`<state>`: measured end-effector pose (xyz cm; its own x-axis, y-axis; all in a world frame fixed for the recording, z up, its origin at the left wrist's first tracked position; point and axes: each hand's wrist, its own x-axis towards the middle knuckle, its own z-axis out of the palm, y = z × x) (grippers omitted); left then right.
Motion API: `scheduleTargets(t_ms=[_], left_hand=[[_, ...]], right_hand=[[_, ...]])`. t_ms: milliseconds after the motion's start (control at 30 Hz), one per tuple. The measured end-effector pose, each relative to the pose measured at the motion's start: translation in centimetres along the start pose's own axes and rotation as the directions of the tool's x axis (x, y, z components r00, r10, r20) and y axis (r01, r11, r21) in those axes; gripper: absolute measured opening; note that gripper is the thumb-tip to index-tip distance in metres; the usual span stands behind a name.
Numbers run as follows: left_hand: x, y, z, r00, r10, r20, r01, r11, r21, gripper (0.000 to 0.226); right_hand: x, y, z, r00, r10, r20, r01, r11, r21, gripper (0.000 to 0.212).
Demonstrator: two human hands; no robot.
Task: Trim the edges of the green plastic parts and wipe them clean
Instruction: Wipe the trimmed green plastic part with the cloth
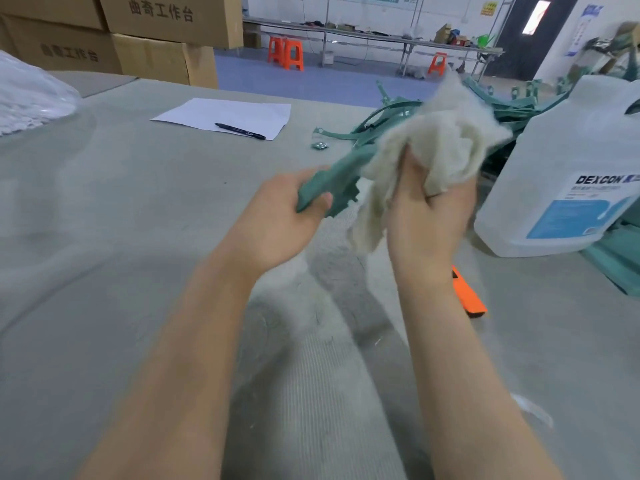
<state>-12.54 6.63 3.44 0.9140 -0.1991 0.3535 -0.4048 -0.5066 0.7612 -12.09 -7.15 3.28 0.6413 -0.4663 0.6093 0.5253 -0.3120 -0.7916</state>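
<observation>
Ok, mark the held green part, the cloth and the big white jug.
green part (337, 180): head view, on its flat middle stretch.
cloth (446, 140): head view, on the bunched upper folds.
white jug (554, 157): head view, on the bare upper body.

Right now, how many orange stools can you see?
3 stools: two side by side at the back, and, and one farther right by the long bench. More may be hidden behind the cloth.
</observation>
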Motion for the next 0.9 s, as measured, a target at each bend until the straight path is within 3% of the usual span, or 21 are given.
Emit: scheduleTargets(t_ms=[67, 133, 300, 367, 500, 567, 633, 700, 767, 900], left_hand=[[-0.2, 0.1, 0.1, 0.997, 0.031, 0.074, -0.03, 1.0, -0.007, 0.038], [-0.1, 0.2, 0.0, 0.994, 0.03, 0.104, -0.033, 0.999, 0.03, 0.026], [-0.4, 0.7, -0.4, 0.997, 0.04, 0.059, -0.041, 0.999, 0.03, 0.019], [-0.5, 0.9, -0.4, 0.998, 0.042, 0.051, -0.043, 0.999, 0.017, 0.018], [-0.7, 1.1, -1.1, 0.998, 0.069, 0.008, -0.069, 0.998, -0.011, 0.026], [-0.7, 1.1, -1.3, 0.996, 0.084, -0.003, -0.084, 0.996, -0.015, 0.022], [-0.6, 1.1, -1.2, 0.997, 0.078, 0.002, -0.078, 0.997, 0.001, 0.017], [-0.5, 1.0, -1.0, 0.998, 0.064, 0.028, -0.065, 0.997, 0.05, 0.023], [-0.4, 0.8, -0.9, 0.997, 0.046, 0.054, -0.051, 0.995, 0.09, 0.024], [-0.3, 0.7, -1.3, 0.996, 0.077, 0.051, -0.082, 0.991, 0.104, 0.026]], right_hand=[[-1.0, -0.2, 0.6, 0.962, -0.098, 0.253, 0.12, 0.99, -0.071, 0.063], [-0.9, 0.4, 0.7, 0.933, -0.128, 0.337, 0.191, 0.968, -0.162, 0.058], [1.6, 2.8, -1.2, 0.988, 0.063, 0.143, 0.009, 0.892, -0.451, 0.051], [2.3, 3.9, -1.7, 0.991, 0.123, 0.061, -0.074, 0.854, -0.514, 0.038], [3.6, 5.6, -2.7, 0.962, 0.26, -0.08, -0.255, 0.76, -0.598, 0.035], [3.9, 5.7, -3.0, 0.946, 0.305, -0.112, -0.304, 0.712, -0.633, 0.034], [3.2, 5.1, -2.6, 0.953, 0.296, -0.068, -0.265, 0.7, -0.663, 0.032], [1.8, 3.9, -1.2, 0.972, 0.223, 0.076, -0.125, 0.763, -0.634, 0.033], [0.2, 2.2, 0.2, 0.969, 0.128, 0.213, -0.009, 0.876, -0.482, 0.035], [-2.0, -0.7, 1.8, 0.969, -0.048, 0.241, 0.076, 0.991, -0.109, 0.015]])
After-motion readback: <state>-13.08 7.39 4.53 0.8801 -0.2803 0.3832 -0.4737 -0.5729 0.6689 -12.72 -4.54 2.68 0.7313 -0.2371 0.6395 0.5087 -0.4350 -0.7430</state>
